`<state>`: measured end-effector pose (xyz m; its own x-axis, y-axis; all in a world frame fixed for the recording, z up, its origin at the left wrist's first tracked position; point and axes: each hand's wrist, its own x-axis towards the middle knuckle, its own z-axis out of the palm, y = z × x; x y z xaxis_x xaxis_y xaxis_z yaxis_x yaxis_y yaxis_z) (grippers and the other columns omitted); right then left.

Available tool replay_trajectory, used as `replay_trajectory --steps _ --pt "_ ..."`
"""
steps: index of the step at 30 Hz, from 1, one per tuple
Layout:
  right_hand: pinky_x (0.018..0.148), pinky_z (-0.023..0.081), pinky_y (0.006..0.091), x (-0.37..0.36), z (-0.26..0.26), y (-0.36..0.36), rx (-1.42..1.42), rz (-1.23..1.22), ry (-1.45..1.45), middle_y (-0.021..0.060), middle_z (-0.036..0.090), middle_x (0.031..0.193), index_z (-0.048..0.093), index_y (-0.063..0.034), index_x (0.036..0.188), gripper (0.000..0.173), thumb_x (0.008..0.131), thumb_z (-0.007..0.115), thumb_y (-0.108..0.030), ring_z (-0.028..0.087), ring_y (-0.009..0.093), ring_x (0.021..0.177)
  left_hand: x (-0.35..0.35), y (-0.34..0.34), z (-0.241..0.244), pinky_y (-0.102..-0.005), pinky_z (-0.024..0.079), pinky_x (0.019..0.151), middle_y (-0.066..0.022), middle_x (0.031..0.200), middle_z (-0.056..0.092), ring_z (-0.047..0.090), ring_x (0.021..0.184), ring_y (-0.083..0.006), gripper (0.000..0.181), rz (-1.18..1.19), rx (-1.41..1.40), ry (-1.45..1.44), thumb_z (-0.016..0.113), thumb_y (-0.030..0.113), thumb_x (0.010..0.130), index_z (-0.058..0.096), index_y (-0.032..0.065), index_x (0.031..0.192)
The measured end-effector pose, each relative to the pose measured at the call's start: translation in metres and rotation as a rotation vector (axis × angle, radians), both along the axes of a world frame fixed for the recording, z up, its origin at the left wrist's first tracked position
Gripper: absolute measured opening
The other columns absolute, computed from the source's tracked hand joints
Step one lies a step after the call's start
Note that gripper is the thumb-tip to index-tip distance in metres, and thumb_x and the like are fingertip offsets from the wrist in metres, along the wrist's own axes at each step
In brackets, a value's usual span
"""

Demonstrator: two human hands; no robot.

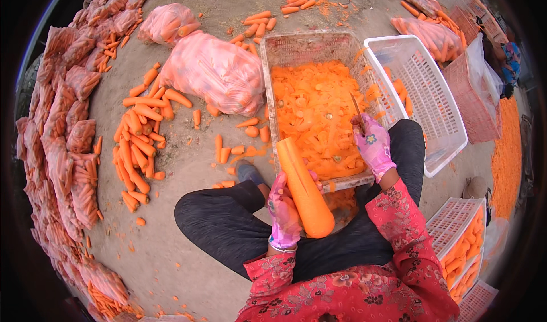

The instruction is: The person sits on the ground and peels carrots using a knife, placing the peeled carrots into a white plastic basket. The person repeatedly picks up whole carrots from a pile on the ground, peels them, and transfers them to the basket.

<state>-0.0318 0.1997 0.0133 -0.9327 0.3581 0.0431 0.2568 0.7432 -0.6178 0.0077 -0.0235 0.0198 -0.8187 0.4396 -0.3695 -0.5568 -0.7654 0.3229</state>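
A thick carrot (304,189) lies in my left hand (284,215), gloved in pink and white patterned fabric. Its narrower cut end points away from me, and a dark groove runs down part of its side. My right hand (374,144), in a matching flowered glove, is closed around a thin brownish tool (356,108) that looks like a peeler or knife. Both hands are at the near end of a grimy plastic crate (314,52). Orange carrot peelings (314,112) and cut-off tops fill the crate's lower part.
A white slatted basket (444,117) with a few carrots leans by the crate's right side. Loose carrots (136,146) and a full mesh bag (211,72) lie to the left. Bagged carrots (64,151) line the far left. Crates of peeled carrots (463,245) stand behind at right.
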Motion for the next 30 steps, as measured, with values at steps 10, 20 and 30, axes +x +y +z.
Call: replay_trajectory --steps 10,20,30 --pt "0.072 0.039 0.0195 0.062 0.018 -0.004 -1.096 0.261 -0.134 0.0027 0.055 0.098 0.047 -0.0002 0.121 0.034 0.091 0.049 -0.016 0.048 0.008 0.079 -0.001 0.006 0.003 -0.0476 0.046 0.087 -0.0216 0.116 0.05 0.053 0.097 -0.0335 0.053 0.018 0.461 -0.252 0.039 0.034 0.092 0.035 -0.0005 0.132" --pt "0.063 0.042 0.0181 0.085 0.038 -0.009 -0.912 0.25 -0.167 0.0017 0.055 0.084 0.048 -0.0019 0.122 0.034 0.093 0.044 -0.019 0.052 0.007 0.071 0.007 -0.002 0.001 -0.0476 0.05 0.078 -0.0207 0.118 0.05 0.057 0.092 -0.036 0.057 -0.217 0.135 0.094 0.049 0.037 0.086 0.039 -0.002 0.127" --pt "0.054 0.043 0.0213 0.094 0.058 -0.019 -1.05 0.177 -0.1 0.0012 0.058 0.08 0.053 -0.0004 0.11 0.025 0.088 0.055 -0.013 0.054 0.008 0.061 0.001 0.011 0.012 -0.0446 0.041 0.096 -0.0185 0.12 0.048 0.05 0.11 -0.0318 0.054 -0.095 0.249 -0.09 0.056 0.028 0.088 0.037 -0.0044 0.126"
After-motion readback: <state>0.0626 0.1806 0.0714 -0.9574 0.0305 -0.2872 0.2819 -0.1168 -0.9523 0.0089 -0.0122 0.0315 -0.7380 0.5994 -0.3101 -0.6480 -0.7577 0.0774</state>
